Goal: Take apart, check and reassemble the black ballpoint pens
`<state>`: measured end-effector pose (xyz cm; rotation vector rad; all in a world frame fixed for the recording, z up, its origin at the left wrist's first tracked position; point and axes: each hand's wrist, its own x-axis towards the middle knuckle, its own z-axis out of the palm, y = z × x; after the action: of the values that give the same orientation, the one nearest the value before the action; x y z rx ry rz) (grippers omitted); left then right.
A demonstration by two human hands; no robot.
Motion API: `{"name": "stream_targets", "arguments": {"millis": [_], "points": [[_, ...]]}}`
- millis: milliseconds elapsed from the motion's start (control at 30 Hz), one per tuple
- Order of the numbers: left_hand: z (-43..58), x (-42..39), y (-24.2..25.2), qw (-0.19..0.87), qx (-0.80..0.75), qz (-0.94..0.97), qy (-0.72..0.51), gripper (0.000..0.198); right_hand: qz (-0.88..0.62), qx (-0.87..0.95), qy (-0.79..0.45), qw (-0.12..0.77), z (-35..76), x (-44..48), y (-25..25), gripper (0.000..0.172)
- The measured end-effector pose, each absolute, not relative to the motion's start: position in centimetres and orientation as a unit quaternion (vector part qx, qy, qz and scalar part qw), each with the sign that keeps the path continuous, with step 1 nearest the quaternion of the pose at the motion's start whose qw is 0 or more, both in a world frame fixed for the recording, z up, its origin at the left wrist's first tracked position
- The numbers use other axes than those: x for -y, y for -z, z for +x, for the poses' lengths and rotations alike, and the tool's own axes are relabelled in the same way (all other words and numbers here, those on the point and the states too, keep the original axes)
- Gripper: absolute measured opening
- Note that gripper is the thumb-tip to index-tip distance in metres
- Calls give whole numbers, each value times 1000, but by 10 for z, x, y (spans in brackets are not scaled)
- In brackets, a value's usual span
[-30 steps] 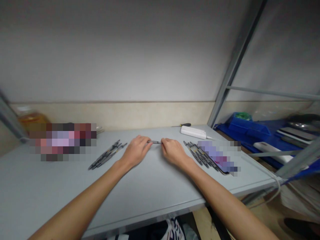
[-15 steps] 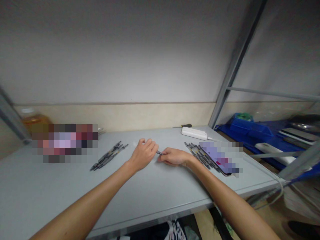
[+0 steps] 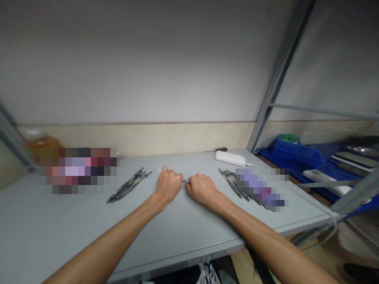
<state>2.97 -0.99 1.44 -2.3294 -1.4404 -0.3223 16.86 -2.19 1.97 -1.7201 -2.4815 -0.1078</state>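
A pen (image 3: 185, 181) runs between my two hands over the middle of the desk; only a short grey piece of it shows. My left hand (image 3: 169, 183) is closed round one end of it, knuckles up. My right hand (image 3: 203, 186) is wrapped round the other end, its fingers mostly hidden under the back of the hand. To the left lies a bunch of grey and black pens (image 3: 128, 185), side by side on a slant. On the right is another row of similar pens (image 3: 233, 183), next to a blurred-out flat object (image 3: 259, 187).
A white power strip (image 3: 230, 158) with a cable and a screwdriver (image 3: 220, 150) lie at the back right of the grey desk (image 3: 166, 236). A blurred-out object (image 3: 78, 169) and a bottle of amber liquid (image 3: 44, 142) stand left. Blue trays (image 3: 296, 152) lie beyond the metal post.
My right hand has turned over so its back faces up, fingers curled tighter round the pen. My left hand has shifted slightly left. The pen piles have not moved.
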Motion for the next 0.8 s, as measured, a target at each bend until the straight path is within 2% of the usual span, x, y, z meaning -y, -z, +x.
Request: {"name": "stream_targets", "arguments": {"millis": [300, 600, 733, 800], "points": [[38, 14, -13, 92, 613, -780, 83, 25, -561, 823, 85, 29, 168, 22, -23, 31], [33, 5, -12, 6, 614, -782, 104, 23, -557, 817, 133, 65, 166, 18, -19, 24], [30, 3, -11, -66, 603, -789, 98, 20, -517, 835, 173, 78, 165, 15, -17, 25], [28, 2, -10, -57, 581, -803, 116, 21, -527, 830, 165, 79, 166, 12, -17, 28]]}}
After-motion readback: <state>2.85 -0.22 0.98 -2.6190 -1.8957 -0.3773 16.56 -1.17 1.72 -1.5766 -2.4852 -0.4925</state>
